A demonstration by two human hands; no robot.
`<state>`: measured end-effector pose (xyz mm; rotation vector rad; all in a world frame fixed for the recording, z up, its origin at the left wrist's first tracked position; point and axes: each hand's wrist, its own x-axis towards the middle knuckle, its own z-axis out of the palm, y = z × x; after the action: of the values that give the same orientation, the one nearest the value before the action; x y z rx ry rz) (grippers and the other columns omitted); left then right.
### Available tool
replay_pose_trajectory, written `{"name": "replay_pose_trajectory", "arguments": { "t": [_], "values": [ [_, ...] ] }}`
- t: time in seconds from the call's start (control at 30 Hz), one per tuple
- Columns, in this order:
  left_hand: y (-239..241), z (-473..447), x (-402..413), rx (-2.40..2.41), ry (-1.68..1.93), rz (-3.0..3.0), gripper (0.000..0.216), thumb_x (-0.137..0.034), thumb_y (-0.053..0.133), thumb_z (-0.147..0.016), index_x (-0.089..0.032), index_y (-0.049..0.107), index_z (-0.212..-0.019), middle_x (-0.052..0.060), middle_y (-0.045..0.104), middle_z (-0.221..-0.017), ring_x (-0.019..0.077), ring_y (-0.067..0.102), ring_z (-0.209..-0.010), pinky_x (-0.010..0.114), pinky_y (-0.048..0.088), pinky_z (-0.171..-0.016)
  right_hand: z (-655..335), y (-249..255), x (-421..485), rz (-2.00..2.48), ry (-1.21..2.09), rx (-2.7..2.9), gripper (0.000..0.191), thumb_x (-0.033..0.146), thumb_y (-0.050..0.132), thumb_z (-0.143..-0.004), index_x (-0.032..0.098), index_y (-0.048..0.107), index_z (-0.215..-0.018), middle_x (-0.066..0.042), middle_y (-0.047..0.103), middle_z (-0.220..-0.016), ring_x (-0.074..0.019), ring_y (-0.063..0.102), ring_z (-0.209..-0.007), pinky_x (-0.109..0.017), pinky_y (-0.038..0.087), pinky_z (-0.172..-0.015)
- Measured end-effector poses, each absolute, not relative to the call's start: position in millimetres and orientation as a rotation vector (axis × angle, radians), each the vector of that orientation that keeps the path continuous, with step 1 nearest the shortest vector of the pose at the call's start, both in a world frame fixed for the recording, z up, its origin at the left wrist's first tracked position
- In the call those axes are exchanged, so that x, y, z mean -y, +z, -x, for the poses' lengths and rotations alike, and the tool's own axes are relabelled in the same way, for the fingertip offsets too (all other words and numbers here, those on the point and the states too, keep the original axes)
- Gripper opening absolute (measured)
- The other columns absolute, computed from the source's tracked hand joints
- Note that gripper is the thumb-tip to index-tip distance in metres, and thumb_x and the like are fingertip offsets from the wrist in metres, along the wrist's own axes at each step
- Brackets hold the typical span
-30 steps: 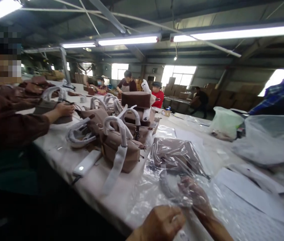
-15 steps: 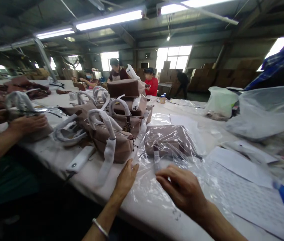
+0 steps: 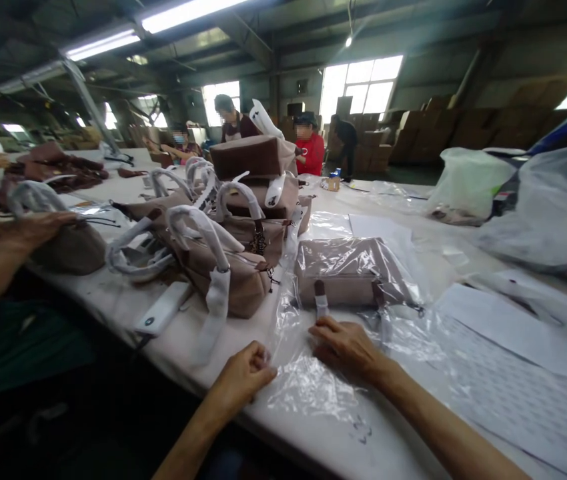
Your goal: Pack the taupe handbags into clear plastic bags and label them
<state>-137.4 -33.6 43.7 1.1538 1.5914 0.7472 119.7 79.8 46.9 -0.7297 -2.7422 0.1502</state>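
Note:
A taupe handbag lies on its side inside a clear plastic bag, whose loose mouth spreads toward the table's near edge. My left hand is closed, fingers curled on the left edge of the plastic. My right hand lies over the plastic just below the handbag's wrapped handle, with its fingers bent in on the film. The undersides of the right fingers are hidden. Left of the bagged one, a taupe handbag with white-wrapped handles stands at the front of a pile of similar handbags.
A white power bank lies near the table's front edge. Printed sheets and a filled translucent bag are at right. A co-worker's arm rests on another handbag at left; people work across the table.
My left hand has drawn back toward the table edge and curled its fingers. My right hand has come down onto the plastic below the handle. The view has shifted slightly.

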Motion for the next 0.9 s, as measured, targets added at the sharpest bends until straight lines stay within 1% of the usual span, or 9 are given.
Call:
{"name": "replay_pose_trajectory", "arguments": {
  "t": [0.17,0.23,0.33,0.5,0.6,0.67,0.77,0.83,0.9],
  "values": [
    [43,138,41,-1.674,0.642,-1.138,0.020,-0.037,0.058,-0.071,-0.018,0.053,-0.077,-0.005,0.054,-0.055,0.0097,0.049,-0.040,0.018,0.033,-0.035,-126,54,-81,0.577,0.073,2.861,0.033,0.051,0.054,-0.096,0.021,0.064,-0.104,-0.006,0.066,-0.101,-0.0168,0.061,-0.072,-0.029,0.045,-0.064],
    [42,140,45,-1.659,0.695,-1.083,0.027,-0.037,0.059,-0.072,-0.017,0.053,-0.089,-0.005,0.056,-0.059,0.0107,0.052,-0.041,0.018,0.034,-0.034,-130,60,-80,0.555,0.133,2.899,0.037,0.056,0.053,-0.096,0.021,0.065,-0.095,-0.005,0.067,-0.098,-0.0158,0.061,-0.069,-0.028,0.043,-0.062],
    [45,137,49,-1.611,0.779,-1.011,0.060,-0.036,0.064,-0.070,-0.015,0.044,-0.123,-0.006,0.059,-0.068,0.0130,0.058,-0.046,0.018,0.038,-0.034,-127,73,-62,0.607,0.248,2.779,0.040,0.059,0.052,-0.095,0.022,0.065,-0.104,-0.005,0.069,-0.104,-0.0169,0.066,-0.074,-0.028,0.044,-0.064],
    [69,114,42,-1.539,0.971,-1.103,0.082,-0.035,0.064,-0.073,-0.015,0.028,-0.144,-0.009,0.054,-0.062,0.0091,0.045,-0.039,0.018,0.034,-0.034,-89,86,-8,0.785,0.427,2.562,0.073,0.071,0.076,-0.068,0.024,0.058,-0.121,-0.005,0.071,-0.105,-0.0269,0.070,-0.084,-0.031,0.046,-0.065],
    [90,98,21,-1.383,1.142,-1.209,0.079,-0.045,0.065,-0.079,-0.016,0.031,-0.144,-0.009,0.054,-0.063,0.0080,0.041,-0.040,0.019,0.035,-0.037,-72,91,-5,0.987,0.418,2.443,0.030,0.040,0.072,-0.084,0.021,0.064,-0.106,-0.005,0.072,-0.096,-0.0257,0.069,-0.078,-0.030,0.042,-0.062],
    [101,92,0,-1.311,1.255,-1.310,0.069,-0.051,0.058,-0.087,-0.017,0.036,-0.142,-0.006,0.057,-0.067,0.0096,0.046,-0.044,0.022,0.041,-0.043,-75,96,-23,1.098,0.526,2.253,0.011,0.027,0.057,-0.090,0.020,0.066,-0.089,-0.003,0.071,-0.082,-0.0210,0.067,-0.073,-0.029,0.041,-0.064],
    [102,93,-38,-1.406,1.388,-1.625,0.049,-0.043,0.049,-0.094,-0.019,0.047,-0.137,0.006,0.067,-0.096,0.0192,0.064,-0.081,0.033,0.054,-0.073,-94,104,-64,1.246,0.886,1.918,0.021,0.034,0.057,-0.085,0.020,0.067,-0.073,-0.001,0.069,-0.069,-0.0176,0.063,-0.066,-0.028,0.042,-0.064],
    [94,95,-63,-1.486,1.288,-1.927,0.040,-0.032,0.053,-0.091,-0.021,0.055,-0.130,0.010,0.064,-0.120,0.0246,0.059,-0.111,0.040,0.048,-0.096,-109,103,-89,1.319,1.054,1.769,0.023,0.039,0.061,-0.079,0.019,0.067,-0.068,-0.002,0.069,-0.066,-0.0173,0.061,-0.062,-0.028,0.043,-0.062],
    [85,94,-84,-1.517,1.122,-2.113,0.036,-0.025,0.057,-0.088,-0.021,0.061,-0.123,0.009,0.065,-0.119,0.0261,0.057,-0.113,0.043,0.044,-0.100,-121,96,-107,1.359,1.107,1.703,0.024,0.041,0.062,-0.074,0.019,0.066,-0.066,-0.003,0.069,-0.063,-0.0173,0.061,-0.060,-0.028,0.044,-0.061]
  ]
}}
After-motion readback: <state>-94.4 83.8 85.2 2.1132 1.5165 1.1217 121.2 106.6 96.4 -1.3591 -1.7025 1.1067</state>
